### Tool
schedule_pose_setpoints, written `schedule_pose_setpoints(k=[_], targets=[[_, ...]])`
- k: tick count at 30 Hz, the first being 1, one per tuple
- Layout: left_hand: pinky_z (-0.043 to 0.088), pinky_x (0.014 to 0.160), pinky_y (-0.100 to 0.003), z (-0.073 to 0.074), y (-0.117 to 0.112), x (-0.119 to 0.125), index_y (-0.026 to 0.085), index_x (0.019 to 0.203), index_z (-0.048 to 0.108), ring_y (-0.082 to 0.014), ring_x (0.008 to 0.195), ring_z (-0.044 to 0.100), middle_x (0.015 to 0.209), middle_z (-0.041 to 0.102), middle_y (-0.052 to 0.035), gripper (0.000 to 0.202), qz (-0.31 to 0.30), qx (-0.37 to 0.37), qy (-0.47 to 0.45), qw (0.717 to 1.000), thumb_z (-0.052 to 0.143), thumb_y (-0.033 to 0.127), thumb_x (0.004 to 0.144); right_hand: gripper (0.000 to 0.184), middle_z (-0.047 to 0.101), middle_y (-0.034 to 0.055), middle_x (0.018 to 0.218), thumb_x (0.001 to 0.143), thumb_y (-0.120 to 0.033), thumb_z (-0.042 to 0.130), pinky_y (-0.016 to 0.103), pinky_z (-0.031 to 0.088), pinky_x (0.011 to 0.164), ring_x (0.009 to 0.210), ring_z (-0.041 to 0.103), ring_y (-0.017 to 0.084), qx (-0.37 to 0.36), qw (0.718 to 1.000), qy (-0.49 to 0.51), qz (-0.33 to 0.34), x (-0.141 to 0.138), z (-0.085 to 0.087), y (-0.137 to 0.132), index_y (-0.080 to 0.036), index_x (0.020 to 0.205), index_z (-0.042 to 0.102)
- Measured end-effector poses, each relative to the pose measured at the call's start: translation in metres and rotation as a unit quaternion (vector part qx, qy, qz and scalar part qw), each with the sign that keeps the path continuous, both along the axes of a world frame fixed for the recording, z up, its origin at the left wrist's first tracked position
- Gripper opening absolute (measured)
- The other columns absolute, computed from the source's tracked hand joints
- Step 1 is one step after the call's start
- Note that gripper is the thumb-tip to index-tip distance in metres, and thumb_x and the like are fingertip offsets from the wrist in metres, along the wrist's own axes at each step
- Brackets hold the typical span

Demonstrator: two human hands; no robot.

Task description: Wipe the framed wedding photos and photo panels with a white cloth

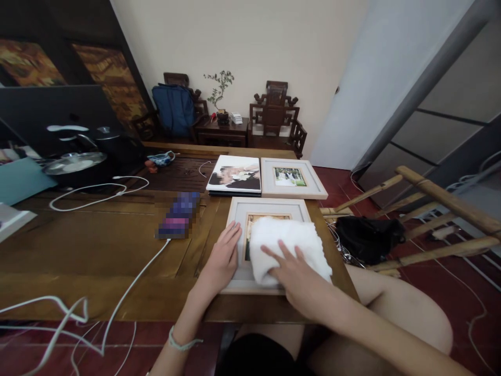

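While my left hand (223,256) lies flat on the left border of the frame (270,204), its fingers are stretched forward and close together, holding nothing. My right hand (293,279) rests palm-down on the cloth (287,243) with fingers spread, pressing on it rather than gripping it. The frame lies flat on the table (97,245) under both hands, its near edge close to the table's near edge. The cloth covers the right part of the picture, and a strip of picture shows between my hands.

I judge the cloth soft, thick and light. It should bunch and slide under a flat palm, and a pinch at a folded edge would lift it easily. The frame looks stiff, with a wide pale border. I cannot tell whether there is glass, so I would treat the middle as fragile. On smooth wood it may skate, so the outer borders, one on each side, are the places to take hold.

Beyond my fingertips a second frame (291,177) and an album (235,175) lie side by side. Left of my left hand runs a white cable (129,292).
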State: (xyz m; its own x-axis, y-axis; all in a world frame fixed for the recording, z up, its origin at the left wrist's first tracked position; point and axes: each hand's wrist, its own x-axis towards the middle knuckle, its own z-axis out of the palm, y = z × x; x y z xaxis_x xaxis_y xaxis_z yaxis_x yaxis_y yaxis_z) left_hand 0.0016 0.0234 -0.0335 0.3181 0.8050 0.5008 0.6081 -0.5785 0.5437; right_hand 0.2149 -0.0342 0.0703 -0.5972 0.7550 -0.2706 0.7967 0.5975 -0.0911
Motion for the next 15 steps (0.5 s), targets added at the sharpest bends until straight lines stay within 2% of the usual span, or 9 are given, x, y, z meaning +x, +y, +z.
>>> schedule_pose_setpoints(k=[4,8,11,15], targets=[[0.031,0.111,-0.050,0.005,-0.002,0.001,0.016,0.133,0.047,-0.0236,0.137,0.033,0.139,0.049,-0.0141,0.043,0.003,-0.013,0.004,1.000,0.034,0.014,0.092,0.062,0.019,0.0077,0.155,0.069,0.008,0.038,0.072,0.021,0.102,0.138,0.011,0.042,0.110,0.992,0.005,-0.057,0.005,-0.018,0.060,-0.015,0.123,0.056],[0.028,0.113,-0.049,0.014,-0.007,0.003,0.018,0.139,0.038,-0.0228,0.138,0.032,0.144,0.042,-0.0124,0.044,0.006,-0.044,-0.016,0.999,0.035,0.024,0.096,0.053,0.016,0.0108,0.155,0.074,0.007,0.041,0.076,0.020,0.097,0.138,0.007,0.045,0.149,0.987,-0.004,-0.056,-0.010,-0.018,0.104,-0.013,0.121,0.057],[0.024,0.115,-0.044,0.023,-0.012,0.005,0.020,0.144,0.028,-0.0208,0.140,0.028,0.151,0.031,-0.0106,0.047,0.012,-0.069,-0.044,0.997,0.031,0.029,0.098,0.045,0.019,0.0088,0.155,0.080,0.001,0.044,0.076,0.019,0.097,0.138,0.009,0.045,0.134,0.991,-0.004,-0.026,-0.032,-0.016,0.106,-0.016,0.118,0.061],[0.021,0.115,-0.042,0.031,-0.014,0.005,0.020,0.147,0.021,-0.0212,0.141,0.023,0.154,0.025,-0.0104,0.051,0.026,-0.081,-0.077,0.993,0.028,0.035,0.098,0.037,0.020,0.0072,0.155,0.081,-0.006,0.050,0.075,0.022,0.097,0.138,0.010,0.046,0.107,0.994,-0.001,0.012,-0.053,-0.015,0.073,-0.017,0.113,0.064]])
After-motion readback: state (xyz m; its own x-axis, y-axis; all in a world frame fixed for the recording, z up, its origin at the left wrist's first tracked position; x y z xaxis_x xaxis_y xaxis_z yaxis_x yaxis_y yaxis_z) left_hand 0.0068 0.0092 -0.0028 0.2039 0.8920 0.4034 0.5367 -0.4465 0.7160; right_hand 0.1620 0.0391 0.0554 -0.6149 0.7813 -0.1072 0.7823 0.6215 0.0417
